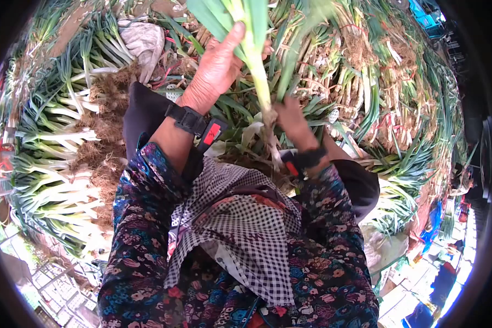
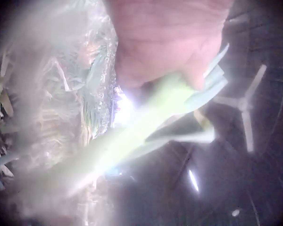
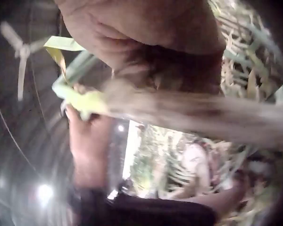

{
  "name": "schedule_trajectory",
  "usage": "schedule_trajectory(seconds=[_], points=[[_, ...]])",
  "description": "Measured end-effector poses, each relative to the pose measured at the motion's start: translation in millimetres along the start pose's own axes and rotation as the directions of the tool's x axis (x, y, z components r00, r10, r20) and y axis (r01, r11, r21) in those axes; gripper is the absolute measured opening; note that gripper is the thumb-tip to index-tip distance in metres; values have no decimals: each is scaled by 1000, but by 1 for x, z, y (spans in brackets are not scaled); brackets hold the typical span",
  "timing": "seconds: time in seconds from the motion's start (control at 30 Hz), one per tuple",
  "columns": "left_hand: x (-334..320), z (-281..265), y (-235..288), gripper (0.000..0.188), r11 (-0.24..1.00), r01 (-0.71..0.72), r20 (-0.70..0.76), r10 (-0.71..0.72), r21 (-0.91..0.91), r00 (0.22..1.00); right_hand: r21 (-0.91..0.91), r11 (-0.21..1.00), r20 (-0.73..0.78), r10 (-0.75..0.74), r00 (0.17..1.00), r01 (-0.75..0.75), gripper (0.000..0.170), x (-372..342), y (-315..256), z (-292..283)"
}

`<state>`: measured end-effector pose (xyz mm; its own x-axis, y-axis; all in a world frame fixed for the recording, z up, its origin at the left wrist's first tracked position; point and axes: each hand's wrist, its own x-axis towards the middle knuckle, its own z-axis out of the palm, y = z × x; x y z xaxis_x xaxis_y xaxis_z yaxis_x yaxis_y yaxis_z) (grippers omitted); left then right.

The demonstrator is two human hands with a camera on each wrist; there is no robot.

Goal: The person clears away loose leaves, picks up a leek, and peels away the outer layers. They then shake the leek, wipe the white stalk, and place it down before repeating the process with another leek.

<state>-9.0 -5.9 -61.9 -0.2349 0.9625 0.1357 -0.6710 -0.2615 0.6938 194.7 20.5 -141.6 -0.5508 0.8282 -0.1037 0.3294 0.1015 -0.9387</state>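
A leek (image 1: 261, 82) slants across the head view, green leaves at the top, pale stem below. My left hand (image 1: 218, 65) grips its upper part, thumb along the stem; in the left wrist view the hand (image 2: 170, 42) covers part of the leek (image 2: 127, 136). Beside the stem's lower end, my right hand (image 1: 294, 124) is blurred, with a blurred green leaf (image 1: 291, 68) rising from it. Brownish layers (image 1: 272, 143) hang below the stem. In the right wrist view my right hand (image 3: 146, 33) has curled fingers at a blurred brownish length (image 3: 193, 110); its fingertips are hidden.
Leeks (image 1: 65, 186) with brown roots lie in rows at the left. Tied bundles (image 1: 350, 71) fill the upper right, and more leeks (image 1: 396, 199) lie lower right. Loose leaves lie between the knees. A checked cloth (image 1: 246, 218) covers the lap; a pale sack (image 1: 143, 44) lies upper left.
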Motion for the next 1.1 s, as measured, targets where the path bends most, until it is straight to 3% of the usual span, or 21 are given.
schedule_trajectory(seconds=[0.03, 0.07, 0.13, 0.17, 0.2, 0.27, 0.3, 0.33, 0.4, 0.43, 0.5, 0.63, 0.73, 0.83, 0.9, 0.93, 1.0, 1.1], points=[[3, -5, 5, 46, 998, 27, -11, -28, -56, 1000, -275, 951, 5, -148, 989, 143, 24, -19, 22, 4], [4, -12, 7, 47, 1000, 0, 4, 0, -26, 1000, -427, 898, 121, -56, 991, 103, 25, -37, 60, 1], [5, -8, 23, 45, 994, -81, -53, 85, 67, 995, -766, 634, 289, 193, 938, 106, 25, -84, 105, -25], [11, -17, 25, 47, 988, -128, -42, 132, 87, 990, -762, 639, 294, 198, 935, 104, 25, -95, 110, -39], [12, -17, 29, 44, 995, -95, -92, 97, 30, 991, -735, 671, 350, 249, 903, 100, 25, -102, 111, -52], [8, -12, 29, 43, 992, -90, -44, 94, 91, 995, -707, 701, 407, 291, 866, 97, 26, -94, 99, -59], [7, -9, 28, 43, 986, -86, 5, 86, 146, 996, -627, 768, 296, 78, 952, 131, 26, -73, 73, -55], [9, -11, 22, 41, 993, -13, -2, 13, 120, 1000, -548, 815, 144, -131, 981, 189, 26, -54, 42, -49], [7, -6, 15, 41, 994, 26, 29, -29, 105, 999, -127, 990, 0, -61, 998, 60, 26, -34, -47, -32], [5, -2, 13, 41, 994, 66, 54, -71, 92, 996, -124, 990, -2, -61, 998, 61, 26, -24, -64, -25], [2, 2, 10, 42, 993, 92, 78, -97, 69, 992, -1, 964, 53, -266, 963, 266, 26, -6, -80, -14], [1, 1, 5, 43, 991, 131, 93, -131, 7, 987, -18, 984, 108, -176, 978, 179, 23, 6, -67, -3], [2, 4, 1, 42, 992, 127, 105, -125, -18, 987, 99, 989, 111, -122, 986, 111, 22, 2, -66, -3], [5, 8, -5, 35, 998, 61, 62, -59, -31, 996, 87, 987, 48, -143, 989, 138, 22, -1, -65, 1], [7, 7, -9, 34, 999, 39, 43, -38, -31, 998, -208, 948, -118, -270, 956, 242, 23, -4, -67, 14], [7, 5, -10, 34, 999, 19, 22, -18, -31, 1000, -208, 948, -117, -268, 956, 240, 23, -4, -65, 19], [8, 6, -7, 35, 999, 43, 0, -43, -1, 999, -298, 890, -258, -424, 868, 346, 25, -2, -64, 23], [3, 3, -1, 37, 997, 74, -10, -74, -5, 997, -159, 943, -144, -315, 938, 292, 25, 6, -68, 10]])
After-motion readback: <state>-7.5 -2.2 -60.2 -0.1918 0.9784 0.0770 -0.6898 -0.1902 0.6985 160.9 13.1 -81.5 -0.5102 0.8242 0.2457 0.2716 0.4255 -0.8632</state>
